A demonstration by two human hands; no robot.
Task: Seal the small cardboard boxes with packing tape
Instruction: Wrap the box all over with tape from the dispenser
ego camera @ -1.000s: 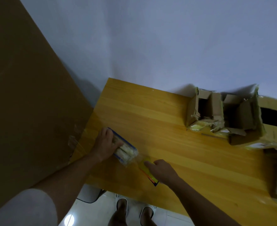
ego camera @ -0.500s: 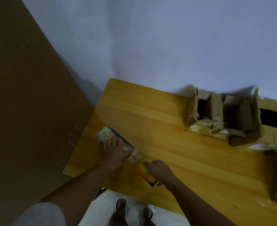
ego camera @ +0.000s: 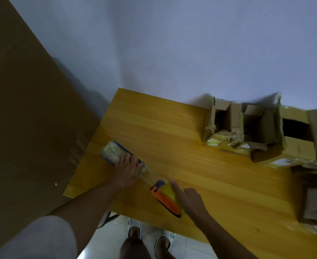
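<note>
Risk: the clear tape (ego camera: 151,176) stretched between the small box (ego camera: 114,152) and the tape dispenser (ego camera: 166,200) may twist, wrinkle or stick to the table (ego camera: 200,174) if tension slackens; the box may also slide should the pressing hand ease.

Left hand (ego camera: 128,168) lies flat on the box, fingers (ego camera: 125,158) together, pointing to 11 o'clock, pinning it near the table's left edge. Right hand (ego camera: 190,200) grips the dispenser at 4 o'clock of the box, fingers wrapped on it, forefinger extended. Open cardboard boxes (ego camera: 245,128) stand well apart, at 2 o'clock.
</note>
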